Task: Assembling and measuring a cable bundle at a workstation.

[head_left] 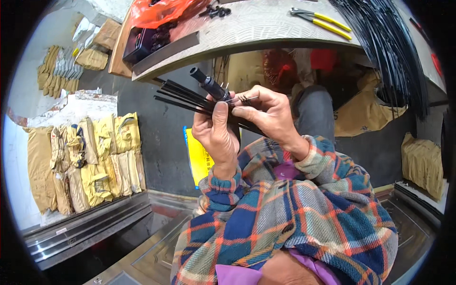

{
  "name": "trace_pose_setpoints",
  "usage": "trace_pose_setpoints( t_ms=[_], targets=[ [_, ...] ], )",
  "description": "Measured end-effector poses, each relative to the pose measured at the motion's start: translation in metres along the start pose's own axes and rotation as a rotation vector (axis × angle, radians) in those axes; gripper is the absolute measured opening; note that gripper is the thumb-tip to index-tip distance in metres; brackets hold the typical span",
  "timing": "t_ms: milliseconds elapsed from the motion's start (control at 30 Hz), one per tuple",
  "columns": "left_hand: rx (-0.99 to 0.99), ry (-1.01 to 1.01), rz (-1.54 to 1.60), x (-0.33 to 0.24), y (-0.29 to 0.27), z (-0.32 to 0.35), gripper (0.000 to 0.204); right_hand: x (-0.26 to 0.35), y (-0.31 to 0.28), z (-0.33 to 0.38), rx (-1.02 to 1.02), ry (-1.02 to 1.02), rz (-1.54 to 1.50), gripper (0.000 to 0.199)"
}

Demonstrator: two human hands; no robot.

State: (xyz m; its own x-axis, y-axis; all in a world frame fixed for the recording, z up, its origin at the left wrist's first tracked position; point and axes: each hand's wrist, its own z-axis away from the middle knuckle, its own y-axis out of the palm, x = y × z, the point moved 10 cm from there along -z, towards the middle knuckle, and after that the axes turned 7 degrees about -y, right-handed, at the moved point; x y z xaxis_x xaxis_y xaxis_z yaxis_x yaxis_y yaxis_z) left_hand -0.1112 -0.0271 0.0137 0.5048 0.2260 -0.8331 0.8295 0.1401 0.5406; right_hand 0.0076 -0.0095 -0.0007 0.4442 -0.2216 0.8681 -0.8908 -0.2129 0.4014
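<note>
My left hand (218,137) is closed around a bundle of thin black rods (178,99) and a black tube (207,81), which together look like a folded umbrella frame. The rods fan out to the left, and the tube tilts up and away. Against the tube's lower end, my right hand (268,116) pinches a thin metal wire (251,99) with small dark coils or pieces on it. Short pale prongs stick out beside the tube. Where the wire meets the tube is partly covered by my fingers.
Ahead stands a workbench (247,28) bearing yellow-handled pincers (327,24), a red plastic bag (154,13), small black parts (216,12) and a long bundle of black rods (387,47) drooping over its right edge. Brown paper-wrapped bundles (40,166) lie at left. A yellow sheet (197,156) is below my left hand.
</note>
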Motion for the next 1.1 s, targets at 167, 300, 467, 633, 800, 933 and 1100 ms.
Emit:
trace_pose_setpoints(
  t_ms=[167, 300, 467, 633, 800, 933, 1100],
  targets=[
    [-0.046, 0.022, 0.018, -0.004, -0.015, 0.003, 0.019, 0.031, 0.011, 0.001, -0.013, -0.295, 0.382, 0.012],
    [-0.093, 0.068, -0.058, -0.01, -0.018, 0.009, 0.018, 0.019, 0.013, -0.001, 0.049, -0.138, 0.361, 0.013],
    [-0.098, 0.102, -0.071, -0.01, -0.014, 0.012, 0.017, -0.001, 0.011, -0.005, 0.116, 0.03, 0.178, 0.011],
    [-0.107, 0.058, -0.104, -0.01, -0.006, 0.01, 0.022, 0.031, 0.013, 0.003, 0.05, -0.254, 0.379, 0.013],
    [-0.089, 0.039, -0.065, -0.003, -0.005, 0.009, 0.028, 0.0, 0.002, -0.006, 0.065, 0.042, 0.093, 0.009],
    [-0.071, 0.113, -0.113, -0.003, 0.001, 0.008, 0.03, -0.002, 0.005, -0.009, 0.048, 0.002, 0.061, 0.014],
    [-0.089, 0.043, -0.07, 0.003, 0.006, 0.001, 0.029, 0.006, 0.002, -0.007, -0.061, -0.094, 0.018, 0.026]
  ],
)
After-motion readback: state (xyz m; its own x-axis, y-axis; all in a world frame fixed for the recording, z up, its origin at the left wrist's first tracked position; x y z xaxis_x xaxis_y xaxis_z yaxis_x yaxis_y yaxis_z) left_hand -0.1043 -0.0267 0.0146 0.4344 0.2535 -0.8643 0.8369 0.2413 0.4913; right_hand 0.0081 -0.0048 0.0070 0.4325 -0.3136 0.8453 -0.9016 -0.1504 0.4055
